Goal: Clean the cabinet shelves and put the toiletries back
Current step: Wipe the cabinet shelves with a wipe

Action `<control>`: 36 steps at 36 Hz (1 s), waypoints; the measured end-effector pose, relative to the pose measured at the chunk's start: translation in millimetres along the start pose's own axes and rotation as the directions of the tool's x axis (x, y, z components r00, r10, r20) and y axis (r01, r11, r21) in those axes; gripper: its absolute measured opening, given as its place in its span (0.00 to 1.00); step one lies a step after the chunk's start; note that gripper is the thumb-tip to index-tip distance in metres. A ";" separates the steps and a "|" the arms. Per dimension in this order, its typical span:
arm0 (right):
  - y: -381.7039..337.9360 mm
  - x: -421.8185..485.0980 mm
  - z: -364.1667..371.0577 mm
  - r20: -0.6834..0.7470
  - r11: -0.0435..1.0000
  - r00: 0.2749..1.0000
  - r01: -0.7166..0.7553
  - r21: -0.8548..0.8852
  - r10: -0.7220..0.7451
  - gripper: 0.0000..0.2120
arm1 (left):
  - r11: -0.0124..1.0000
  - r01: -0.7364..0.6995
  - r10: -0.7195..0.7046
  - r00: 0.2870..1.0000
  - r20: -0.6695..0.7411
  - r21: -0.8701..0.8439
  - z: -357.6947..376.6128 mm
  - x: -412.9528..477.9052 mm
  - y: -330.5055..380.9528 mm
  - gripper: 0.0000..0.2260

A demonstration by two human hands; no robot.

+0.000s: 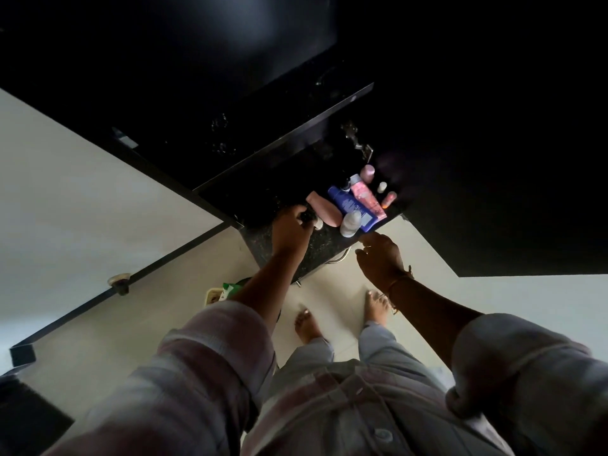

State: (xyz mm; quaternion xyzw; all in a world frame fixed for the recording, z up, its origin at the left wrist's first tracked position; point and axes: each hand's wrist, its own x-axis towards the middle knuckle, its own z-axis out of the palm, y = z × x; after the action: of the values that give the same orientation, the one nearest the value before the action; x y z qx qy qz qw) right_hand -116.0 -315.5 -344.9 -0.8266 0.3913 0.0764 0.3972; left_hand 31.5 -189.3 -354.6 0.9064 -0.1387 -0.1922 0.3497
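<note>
Several toiletries lie and stand on a dark speckled counter [316, 251]: a pale pink bottle [325, 209], a blue tube [352, 205], a pink tube [365, 196], a grey roll-on [350, 222], a pink bottle [367, 172] and two small bottles [381, 186] behind. My left hand [291, 230] rests on the counter with its fingers curled around a small dark item with a white end [312, 220], just left of the pale pink bottle. My right hand [378, 255] hovers at the counter's front edge below the blue tube, fingers apart and holding nothing. The cabinet interior above is too dark to make out.
A black panel edge with a round knob [119, 281] runs diagonally at the left. A cream basket with a green packet [227, 289] sits on the pale floor beside my bare feet [307, 327]. A metal bar [339, 258] hangs under the counter.
</note>
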 end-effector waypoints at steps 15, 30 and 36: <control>12.7 72.9 -40.0 0.008 0.917 0.982 0.177 -0.358 -0.186 0.09 | 0.998 0.023 -0.021 0.999 -0.041 0.065 22.3 0.9 6.1 0.16; 19.0 86.2 -35.0 0.144 0.923 0.955 0.290 -0.252 -0.260 0.15 | 0.998 0.055 -0.054 0.993 -0.106 0.005 25.7 8.9 5.9 0.16; 20.4 92.1 -32.1 0.157 0.929 0.956 0.281 -0.241 -0.248 0.15 | 0.999 0.052 -0.052 0.992 -0.113 -0.004 25.4 11.1 10.8 0.16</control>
State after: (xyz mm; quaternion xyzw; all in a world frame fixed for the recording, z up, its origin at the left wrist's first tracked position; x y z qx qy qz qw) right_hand -73.5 -400.3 -375.8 -0.9104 0.2371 0.1241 0.3154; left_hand 28.8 -216.1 -367.2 0.9190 -0.0949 -0.1498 0.3522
